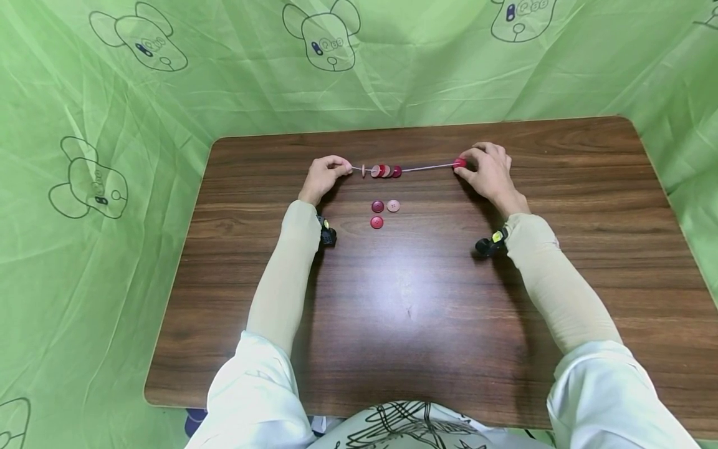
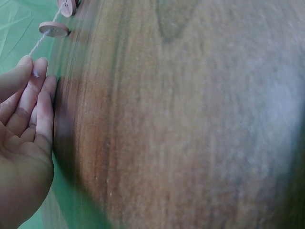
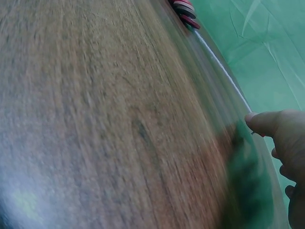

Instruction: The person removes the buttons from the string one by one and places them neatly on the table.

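A thin whitish string (image 1: 426, 168) stretches nearly straight between the two hands over the far part of the table. Thumb and fingertips of the left hand (image 1: 323, 177) pinch its left end, and a short tail shows by the fingers in the left wrist view. A pink button (image 2: 54, 29) hangs on the string just beyond those fingertips, turned edge-on in the head view. Farther along sits a cluster of threaded pink, red and dark red buttons (image 1: 384, 171). At the other end the right hand (image 1: 493, 173) pinches a red button (image 1: 459, 163) together with the string.
Three loose buttons lie flat below the string: a dark red button (image 1: 378, 206), a pale pink button (image 1: 393, 206) and a red button (image 1: 377, 222). The brown wooden table (image 1: 392, 349) has a green cloth (image 1: 426, 75) standing behind its far edge.
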{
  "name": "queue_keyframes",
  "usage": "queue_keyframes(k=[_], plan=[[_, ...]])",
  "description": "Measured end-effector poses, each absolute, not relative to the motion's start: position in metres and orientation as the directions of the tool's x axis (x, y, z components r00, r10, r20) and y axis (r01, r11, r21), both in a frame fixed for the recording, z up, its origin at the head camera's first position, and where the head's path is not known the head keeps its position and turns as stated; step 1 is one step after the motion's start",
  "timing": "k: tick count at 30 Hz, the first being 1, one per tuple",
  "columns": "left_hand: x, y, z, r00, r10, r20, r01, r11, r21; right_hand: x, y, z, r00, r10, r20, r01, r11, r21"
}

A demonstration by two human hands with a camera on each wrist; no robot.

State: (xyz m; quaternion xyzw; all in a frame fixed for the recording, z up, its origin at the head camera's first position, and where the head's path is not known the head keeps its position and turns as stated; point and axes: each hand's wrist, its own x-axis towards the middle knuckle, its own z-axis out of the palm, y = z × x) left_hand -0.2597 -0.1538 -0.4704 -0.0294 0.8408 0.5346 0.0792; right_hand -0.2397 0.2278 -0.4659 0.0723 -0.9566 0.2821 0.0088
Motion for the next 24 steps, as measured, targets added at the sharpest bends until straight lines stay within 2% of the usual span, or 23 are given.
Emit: queue_keyframes(k=[24], plan=[[-0.2598, -0.1536, -0.4701, -0.985, 0.025, -0.173, -0.145, 0.44, 0.886, -0.2368, 0.2359, -0.4651, -0.992, -0.119, 0.037, -0.12, 0.83, -0.545]])
